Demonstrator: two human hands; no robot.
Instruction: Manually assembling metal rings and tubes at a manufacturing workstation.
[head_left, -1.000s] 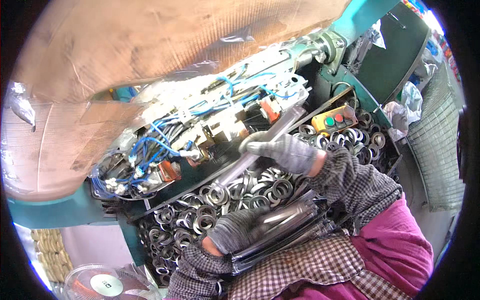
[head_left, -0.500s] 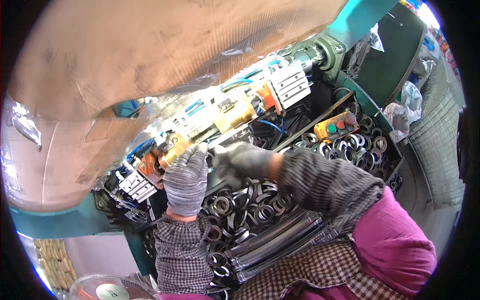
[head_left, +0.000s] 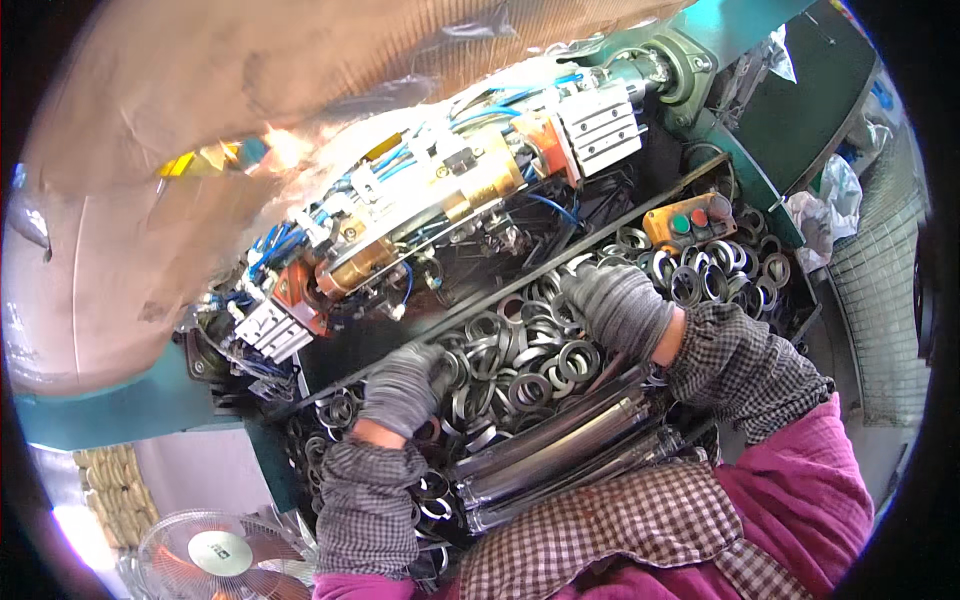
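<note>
Many grey metal rings (head_left: pixel 530 390) lie heaped in a long dark trough below a machine fixture (head_left: pixel 430 200). My left hand (head_left: pixel 400 388), in a grey striped glove, is down at the left part of the heap. Its fingers are curled in and closed at a ring (head_left: pixel 454 370) by the fingertips. Farther right, my right hand (head_left: pixel 622 310), gloved alike, reaches into the rings with its fingers bent downward. The glove's back and the rings hide what those fingertips hold, if anything.
A yellow control box (head_left: pixel 690 222) with green and red buttons sits among rings at the right. Shiny dark tubes (head_left: pixel 560 450) lie between the heap and my apron. Brown cardboard (head_left: pixel 220 90) overhangs the fixture. At lower left stands a fan (head_left: pixel 220 553).
Both hands have left the fixture, where they were close together, and come down to the ring heap. My left hand moved nearer; my right hand moved rightward. The fixture is now uncovered.
</note>
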